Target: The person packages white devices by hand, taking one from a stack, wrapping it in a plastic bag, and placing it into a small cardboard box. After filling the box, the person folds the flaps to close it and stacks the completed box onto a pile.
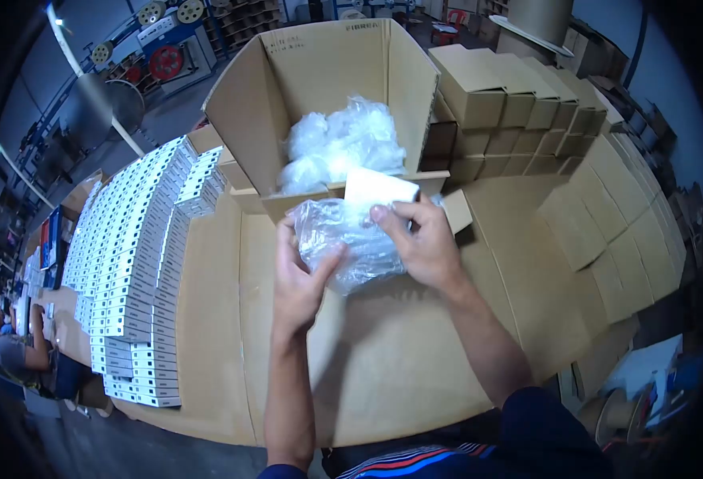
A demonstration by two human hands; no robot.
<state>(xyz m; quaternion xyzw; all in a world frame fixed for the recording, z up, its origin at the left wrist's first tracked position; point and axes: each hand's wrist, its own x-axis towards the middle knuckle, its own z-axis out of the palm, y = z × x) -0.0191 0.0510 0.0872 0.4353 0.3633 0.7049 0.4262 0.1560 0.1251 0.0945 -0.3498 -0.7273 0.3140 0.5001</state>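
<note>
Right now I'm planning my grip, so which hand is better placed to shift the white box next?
Right, I'd judge: the right hand touches the white box, while the left hand holds the clear plastic at its left.

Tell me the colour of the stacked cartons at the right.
Plain brown cardboard, best seen in the head view.

Nothing legible — blurred lettering (362, 26) on open carton (327, 72), tiny print (141, 329) on white boxes (132, 247)

Two hands (302, 279) (427, 243), one held white box (375, 188), one clear bag (355, 259), one large open carton (331, 60), one co-worker (24, 351).
</note>
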